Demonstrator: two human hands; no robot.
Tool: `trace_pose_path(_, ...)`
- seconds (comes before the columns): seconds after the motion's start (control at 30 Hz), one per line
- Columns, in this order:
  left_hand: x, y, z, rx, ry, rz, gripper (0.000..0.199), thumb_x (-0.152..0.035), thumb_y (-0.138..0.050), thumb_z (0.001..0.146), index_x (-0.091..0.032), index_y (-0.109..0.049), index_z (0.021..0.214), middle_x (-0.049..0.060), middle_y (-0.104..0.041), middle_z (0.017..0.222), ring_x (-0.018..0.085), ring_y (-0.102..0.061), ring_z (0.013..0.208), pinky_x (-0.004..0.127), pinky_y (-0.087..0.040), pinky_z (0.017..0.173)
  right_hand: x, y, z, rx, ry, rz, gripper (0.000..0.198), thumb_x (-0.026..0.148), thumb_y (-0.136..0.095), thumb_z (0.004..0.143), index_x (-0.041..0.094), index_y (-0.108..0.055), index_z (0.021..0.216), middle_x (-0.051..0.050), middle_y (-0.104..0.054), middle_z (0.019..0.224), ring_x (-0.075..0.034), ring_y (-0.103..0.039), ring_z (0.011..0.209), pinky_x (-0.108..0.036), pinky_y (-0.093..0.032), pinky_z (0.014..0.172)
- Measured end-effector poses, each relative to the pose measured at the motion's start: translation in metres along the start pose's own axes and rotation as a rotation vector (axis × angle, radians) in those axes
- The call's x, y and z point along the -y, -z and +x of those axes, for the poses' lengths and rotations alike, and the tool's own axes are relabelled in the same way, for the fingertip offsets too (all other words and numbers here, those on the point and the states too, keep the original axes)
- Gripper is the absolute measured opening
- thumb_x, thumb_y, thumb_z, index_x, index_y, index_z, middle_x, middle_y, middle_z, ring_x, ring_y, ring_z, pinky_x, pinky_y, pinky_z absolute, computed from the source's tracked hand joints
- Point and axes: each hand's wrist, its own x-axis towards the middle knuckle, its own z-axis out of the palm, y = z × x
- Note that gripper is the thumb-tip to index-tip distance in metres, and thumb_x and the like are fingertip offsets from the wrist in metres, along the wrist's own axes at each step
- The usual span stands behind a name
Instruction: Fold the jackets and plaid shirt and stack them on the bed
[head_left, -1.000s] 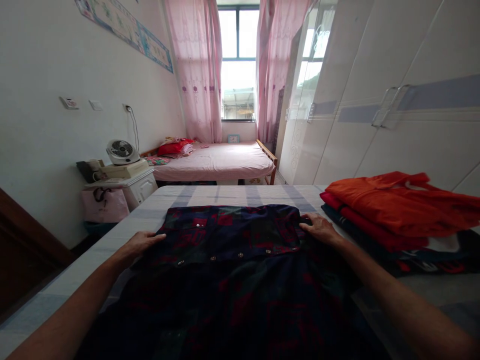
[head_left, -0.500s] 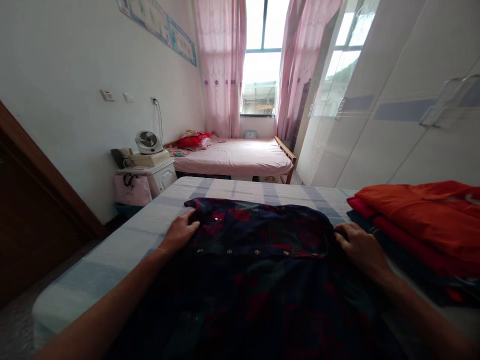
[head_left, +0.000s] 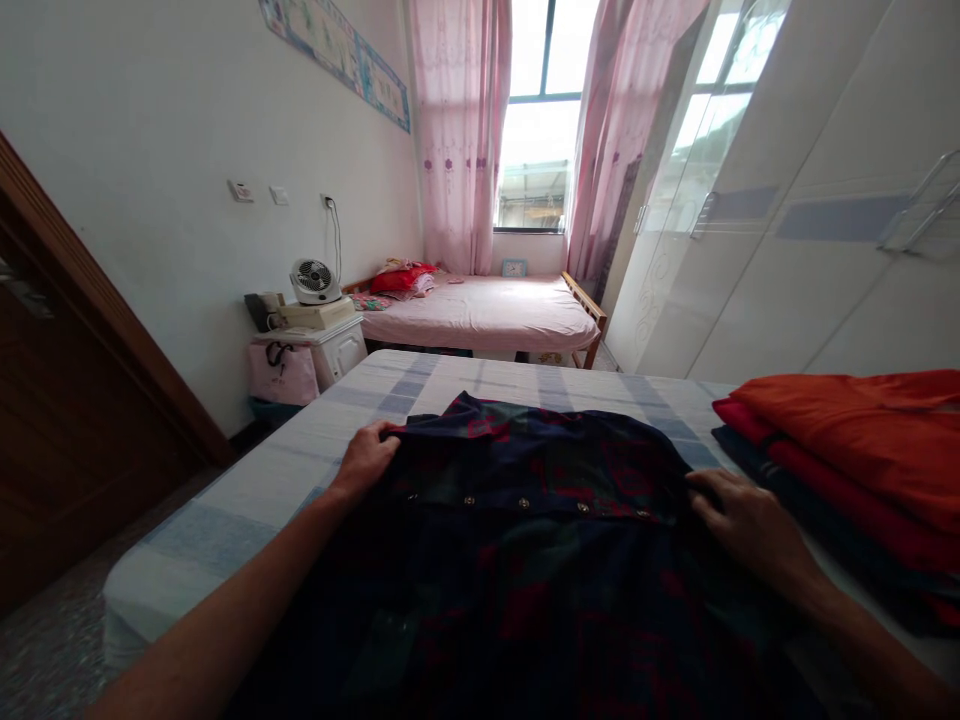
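A dark navy shirt (head_left: 517, 580) with red and green patches lies spread on the bed in front of me, a row of round metal snaps running across it. My left hand (head_left: 367, 458) pinches its far left edge, where the cloth is partly folded over and rises to a small peak. At the opposite edge, the fingers of my right hand (head_left: 739, 515) are closed on the cloth, their tips partly hidden in its dark folds. To the right of that hand is a pile of folded clothes (head_left: 847, 420), orange on top with red and dark layers underneath.
The bed (head_left: 225, 510) has a white and blue checked sheet. Beyond it stands a second bed (head_left: 495, 315) with pink bedding. A small fan (head_left: 315, 281) rests on a white cabinet (head_left: 341, 350) at the left. White wardrobe doors (head_left: 787, 270) line the right side.
My left hand has turned the shirt's far left corner inward, covering the snap that showed there. The right hand keeps its hold. My view has swung slightly left.
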Motion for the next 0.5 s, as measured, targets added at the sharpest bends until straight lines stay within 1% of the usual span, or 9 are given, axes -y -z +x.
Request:
trace_pose_path(0.07, 0.017, 0.009, 0.013, -0.018, 0.087, 0.005, 0.039, -0.024, -0.042, 0.077, -0.011, -0.064, 0.106, 0.008, -0.072, 0.081, 0.023, -0.068, 0.077, 0.029, -0.050, 0.066, -0.001, 0.008, -0.002, 0.053, -0.021, 0.075, 0.034, 0.041, -0.044, 0.081, 0.020, -0.068, 0.094, -0.008, -0.071, 0.102, -0.028, -0.067, 0.090, -0.039, -0.049, 0.080)
trace_pose_path(0.13, 0.028, 0.014, 0.021, -0.006, 0.116, 0.017, 0.039, -0.024, -0.048, 0.070, -0.010, -0.065, 0.103, 0.009, -0.072, 0.081, 0.025, -0.068, 0.079, 0.029, -0.050, 0.067, -0.001, 0.016, -0.002, 0.120, -0.069, 0.112, 0.036, 0.047, -0.042, 0.084, 0.023, -0.069, 0.092, -0.005, -0.073, 0.094, -0.026, -0.068, 0.083, -0.035, -0.049, 0.073)
trace_pose_path(0.2, 0.030, 0.014, 0.025, 0.029, 0.089, 0.017, 0.042, -0.022, -0.056, 0.063, -0.013, -0.065, 0.103, 0.008, -0.072, 0.090, 0.026, -0.067, 0.089, 0.029, -0.050, 0.075, -0.003, 0.021, 0.003, 0.126, -0.155, 0.093, 0.040, 0.050, -0.039, 0.086, 0.023, -0.069, 0.091, -0.005, -0.073, 0.091, -0.025, -0.068, 0.080, -0.033, -0.048, 0.069)
trace_pose_path(0.27, 0.025, 0.010, 0.026, 0.050, 0.039, 0.004, 0.051, -0.020, -0.060, 0.058, -0.015, -0.064, 0.109, 0.009, -0.070, 0.104, 0.027, -0.063, 0.101, 0.032, -0.048, 0.085, -0.005, 0.023, 0.013, 0.099, -0.241, 0.083, 0.045, 0.046, -0.031, 0.090, 0.021, -0.069, 0.093, -0.007, -0.072, 0.098, -0.024, -0.067, 0.084, -0.032, -0.048, 0.073)
trace_pose_path(0.33, 0.015, 0.006, 0.026, 0.053, -0.007, -0.025, 0.054, -0.015, -0.061, 0.057, -0.019, -0.064, 0.111, 0.008, -0.066, 0.117, 0.029, -0.058, 0.112, 0.035, -0.043, 0.095, -0.008, 0.019, 0.026, 0.105, -0.314, 0.088, 0.053, 0.040, -0.021, 0.094, 0.017, -0.070, 0.094, -0.011, -0.071, 0.102, -0.023, -0.067, 0.089, -0.033, -0.048, 0.077)
trace_pose_path(0.4, 0.007, 0.004, 0.026, 0.044, -0.024, -0.070, 0.047, -0.012, -0.059, 0.058, -0.021, -0.067, 0.103, 0.006, -0.064, 0.122, 0.029, -0.053, 0.118, 0.038, -0.038, 0.101, -0.010, 0.013, 0.038, 0.149, -0.347, 0.079, 0.052, 0.037, -0.024, 0.094, 0.015, -0.070, 0.092, -0.014, -0.071, 0.101, -0.025, -0.066, 0.092, -0.034, -0.048, 0.079)
trace_pose_path(0.43, 0.005, 0.005, 0.027, 0.039, -0.013, -0.099, 0.040, -0.011, -0.058, 0.059, -0.021, -0.068, 0.097, 0.006, -0.066, 0.118, 0.030, -0.053, 0.118, 0.038, -0.038, 0.101, -0.009, 0.010, 0.042, 0.168, -0.346, 0.064, 0.047, 0.038, -0.031, 0.092, 0.015, -0.071, 0.090, -0.014, -0.071, 0.098, -0.026, -0.066, 0.092, -0.034, -0.048, 0.079)
trace_pose_path(0.5, 0.006, 0.009, 0.030, 0.019, 0.048, -0.170, 0.025, -0.016, -0.058, 0.064, -0.018, -0.068, 0.087, 0.008, -0.071, 0.102, 0.031, -0.057, 0.112, 0.039, -0.044, 0.095, -0.004, 0.004, 0.045, 0.195, -0.308, 0.043, 0.032, 0.038, -0.047, 0.086, 0.017, -0.071, 0.090, -0.012, -0.071, 0.096, -0.026, -0.065, 0.093, -0.034, -0.047, 0.080)
